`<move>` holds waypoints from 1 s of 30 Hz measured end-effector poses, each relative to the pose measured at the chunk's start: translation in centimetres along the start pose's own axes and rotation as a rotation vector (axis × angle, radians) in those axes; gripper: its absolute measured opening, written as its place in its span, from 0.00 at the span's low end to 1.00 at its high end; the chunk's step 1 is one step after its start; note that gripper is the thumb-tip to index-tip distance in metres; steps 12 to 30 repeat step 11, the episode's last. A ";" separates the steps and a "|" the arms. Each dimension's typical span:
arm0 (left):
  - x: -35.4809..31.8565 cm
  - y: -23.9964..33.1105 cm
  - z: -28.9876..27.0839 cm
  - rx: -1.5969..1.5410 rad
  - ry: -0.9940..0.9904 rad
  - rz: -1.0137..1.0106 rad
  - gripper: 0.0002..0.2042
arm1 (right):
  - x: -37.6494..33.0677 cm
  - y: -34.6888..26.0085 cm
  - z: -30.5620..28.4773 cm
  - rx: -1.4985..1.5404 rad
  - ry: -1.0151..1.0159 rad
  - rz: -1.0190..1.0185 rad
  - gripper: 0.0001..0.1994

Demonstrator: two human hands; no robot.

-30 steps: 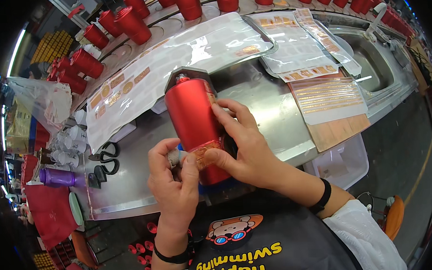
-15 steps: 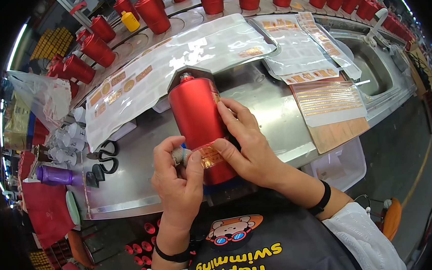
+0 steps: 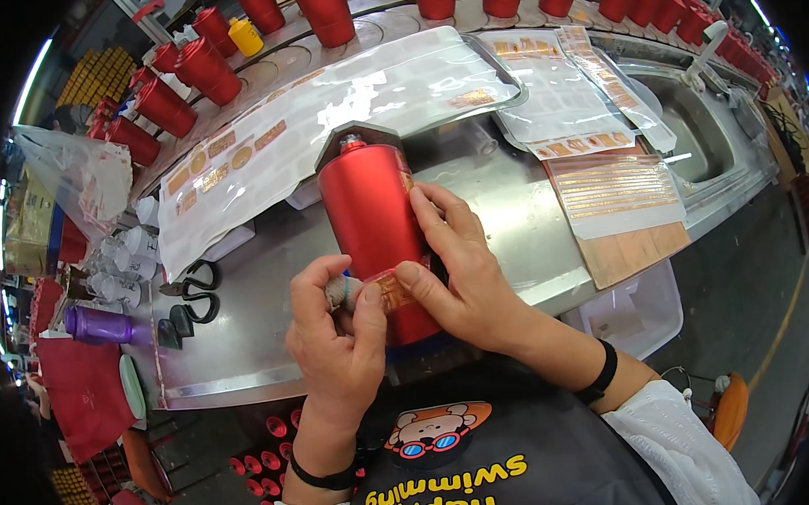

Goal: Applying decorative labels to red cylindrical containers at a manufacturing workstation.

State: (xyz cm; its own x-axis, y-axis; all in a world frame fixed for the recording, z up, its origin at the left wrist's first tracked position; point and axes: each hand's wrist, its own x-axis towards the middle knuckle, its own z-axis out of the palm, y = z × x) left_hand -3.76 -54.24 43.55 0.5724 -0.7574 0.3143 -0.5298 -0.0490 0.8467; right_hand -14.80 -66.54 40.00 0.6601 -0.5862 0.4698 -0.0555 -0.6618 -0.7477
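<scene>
A matte red canister-shaped bottle [image 3: 368, 204] with a short metallic neck leans in a dark angular holder [image 3: 354, 130] in front of me, its neck pointing away. Around its lower part runs a gold decal band [image 3: 394, 292]. My right hand [image 3: 468, 281] is wrapped round the right side of the bottle, with the thumb pressed beside the band. At the lower left, my left hand [image 3: 340, 338] pinches a small grey cloth-like wad [image 3: 342, 292], and its thumb tip touches the band's left end. The bottle's underside is hidden.
Gold decal sheets [image 3: 264, 182] lie across the steel bench [image 3: 272, 337]; more rest on a wooden board [image 3: 638, 254] near the sink [image 3: 695, 127]. Black scissors [image 3: 201, 291] and a purple jar [image 3: 97, 325] are at left. Red bottles [image 3: 323, 14] line a conveyor behind.
The red bottles and the yellow bottle on the conveyor have shifted to the right. My hands and the held bottle have barely moved.
</scene>
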 end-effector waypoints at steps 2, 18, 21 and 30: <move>0.0 -0.1 0.0 0.011 0.001 0.003 0.13 | -0.1 0.2 -0.2 0.040 -0.013 0.011 0.32; 0.0 -0.4 -0.2 -0.030 -0.037 -0.084 0.14 | 0.0 0.4 -0.3 0.093 -0.033 0.022 0.30; 0.0 -0.4 -0.2 -0.030 -0.037 -0.084 0.14 | 0.0 0.4 -0.3 0.093 -0.033 0.022 0.30; 0.0 -0.4 -0.2 -0.030 -0.037 -0.084 0.14 | 0.0 0.4 -0.3 0.093 -0.033 0.022 0.30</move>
